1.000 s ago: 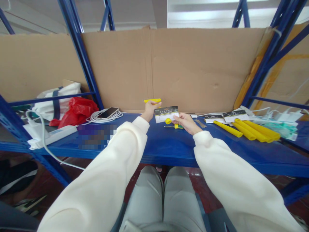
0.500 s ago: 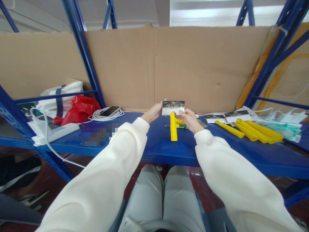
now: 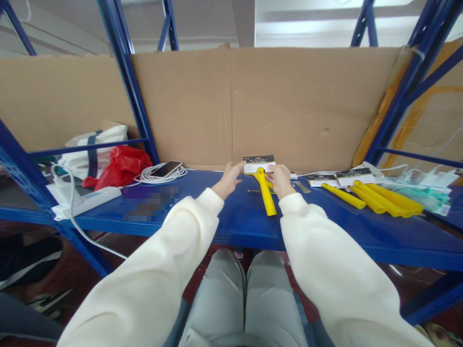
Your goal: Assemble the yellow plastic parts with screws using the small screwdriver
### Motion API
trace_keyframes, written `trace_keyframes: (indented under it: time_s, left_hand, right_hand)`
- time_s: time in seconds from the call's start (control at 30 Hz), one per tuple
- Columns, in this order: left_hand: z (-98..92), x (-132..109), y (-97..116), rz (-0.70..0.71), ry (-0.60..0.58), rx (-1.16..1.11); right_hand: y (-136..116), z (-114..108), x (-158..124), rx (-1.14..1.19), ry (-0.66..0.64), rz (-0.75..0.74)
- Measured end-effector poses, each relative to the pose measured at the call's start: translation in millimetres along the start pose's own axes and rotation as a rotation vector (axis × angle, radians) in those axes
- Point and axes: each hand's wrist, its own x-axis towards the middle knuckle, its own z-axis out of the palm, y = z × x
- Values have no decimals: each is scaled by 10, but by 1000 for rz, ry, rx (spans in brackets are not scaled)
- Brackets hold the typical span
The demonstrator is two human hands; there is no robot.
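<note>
A yellow-handled scraper [image 3: 266, 197] with a black-and-white card sleeve [image 3: 259, 163] over its head lies on the blue shelf [image 3: 238, 217], handle pointing toward me. My right hand [image 3: 279, 180] rests on the top of the handle, fingers curled round it just below the card. My left hand [image 3: 229, 179] hovers just left of the card with its fingers loosely spread and nothing in it. A small screwdriver with a yellow-green grip [image 3: 257, 191] lies on the shelf under the hands, partly hidden.
Several more yellow scrapers with card sleeves [image 3: 365, 193] lie to the right, beside clear bags and white chargers [image 3: 423, 185]. To the left are a phone on a coiled white cable [image 3: 162, 171], a red bag [image 3: 121, 166], a power strip [image 3: 85, 200]. Cardboard [image 3: 275, 106] backs the shelf.
The scraper, held up with the card a moment ago, has come down flat onto the shelf. My left hand has let go of the card and opened. My right hand stays on the handle.
</note>
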Motion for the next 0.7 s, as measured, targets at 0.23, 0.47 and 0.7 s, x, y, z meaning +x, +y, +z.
trace_keyframes:
  time_s: [0.23,0.47,0.7]
  left_hand:
    - [-36,-130,-123,-141,-17,-254]
    - [-185,-62,-127,-142,147,-221]
    - [-279,21,-170,-141,178,-206]
  right_hand:
    - [187,87,-2,-268,-51,-60]
    - [439,-43,-9,-979,-238,-691]
    - [431,-24,-248,-1349,-544,-658]
